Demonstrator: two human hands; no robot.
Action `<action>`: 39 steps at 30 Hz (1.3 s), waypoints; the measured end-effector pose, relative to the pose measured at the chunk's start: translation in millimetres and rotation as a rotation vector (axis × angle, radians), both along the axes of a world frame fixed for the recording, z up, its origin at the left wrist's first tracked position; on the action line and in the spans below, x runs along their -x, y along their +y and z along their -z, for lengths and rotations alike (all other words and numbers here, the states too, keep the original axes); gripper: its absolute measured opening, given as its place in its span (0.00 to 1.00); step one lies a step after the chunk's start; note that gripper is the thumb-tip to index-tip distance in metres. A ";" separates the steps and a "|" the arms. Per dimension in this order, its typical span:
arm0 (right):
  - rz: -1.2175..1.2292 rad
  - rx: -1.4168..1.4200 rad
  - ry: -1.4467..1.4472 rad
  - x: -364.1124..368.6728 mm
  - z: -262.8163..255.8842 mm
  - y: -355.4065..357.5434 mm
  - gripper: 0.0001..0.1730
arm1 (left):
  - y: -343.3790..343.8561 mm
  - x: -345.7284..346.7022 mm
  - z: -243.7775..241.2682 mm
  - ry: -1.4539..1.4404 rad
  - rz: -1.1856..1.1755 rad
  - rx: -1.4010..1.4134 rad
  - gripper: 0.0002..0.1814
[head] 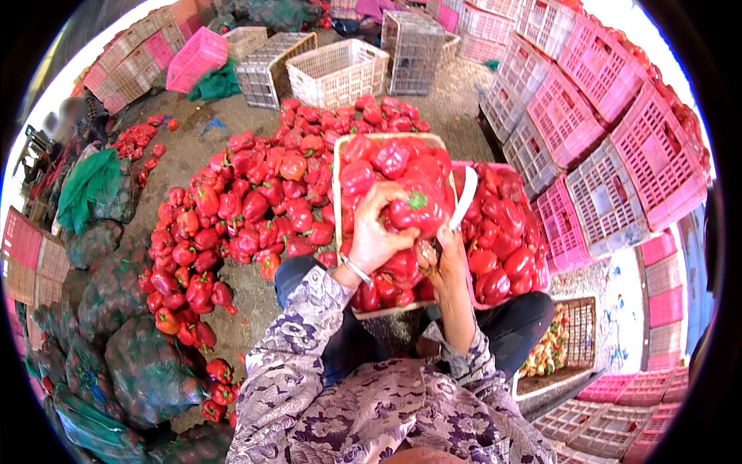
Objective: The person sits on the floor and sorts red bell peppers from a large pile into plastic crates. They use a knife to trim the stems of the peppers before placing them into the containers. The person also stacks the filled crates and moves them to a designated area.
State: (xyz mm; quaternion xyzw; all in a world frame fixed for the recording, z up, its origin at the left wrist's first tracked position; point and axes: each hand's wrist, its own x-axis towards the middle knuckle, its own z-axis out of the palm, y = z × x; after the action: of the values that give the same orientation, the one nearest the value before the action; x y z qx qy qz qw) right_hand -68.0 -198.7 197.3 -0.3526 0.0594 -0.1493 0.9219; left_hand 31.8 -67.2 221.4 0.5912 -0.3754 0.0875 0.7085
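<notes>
My left hand [379, 232] grips a glossy red bell pepper [426, 216] from its left side, with the green stem stub facing up. Close to the pepper's lower right edge, my right hand [451, 255] is closed around what looks like a knife [465, 197] with a pale curved blade. The blade points up and away; its handle is hidden in the fingers. Beneath both hands stands a pale plastic crate [338, 174] full of red bell peppers. Against its right side is a pink crate [544, 255], also filled with red peppers.
A large heap of red peppers [255, 203] spreads over the floor to the left. Stuffed green net sacks [145, 371] lie beyond it. Stacked crates [579, 122] rise at the right. A crate of trimmings [582, 330] sits behind my right knee. Several crates [336, 69] stand ahead.
</notes>
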 end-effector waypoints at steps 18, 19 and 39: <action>0.288 1.388 0.233 3.6 0.7 12.9 0.46 | 9.6 2.2 0.2 0.043 -0.290 -0.072 0.21; 0.298 1.394 0.231 2.1 4.7 12.7 0.46 | 8.3 2.8 1.0 0.061 -0.270 -0.057 0.21; 0.265 1.379 0.330 -15.1 10.3 8.2 0.34 | -1.3 14.2 0.7 -0.119 -0.338 -0.143 0.18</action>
State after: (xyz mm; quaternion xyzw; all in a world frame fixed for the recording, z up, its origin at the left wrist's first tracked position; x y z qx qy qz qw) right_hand -53.0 -190.5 187.0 -0.8621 0.1324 -0.2083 0.4425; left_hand 17.6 -68.5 220.6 0.6884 -0.3170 0.2131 0.6166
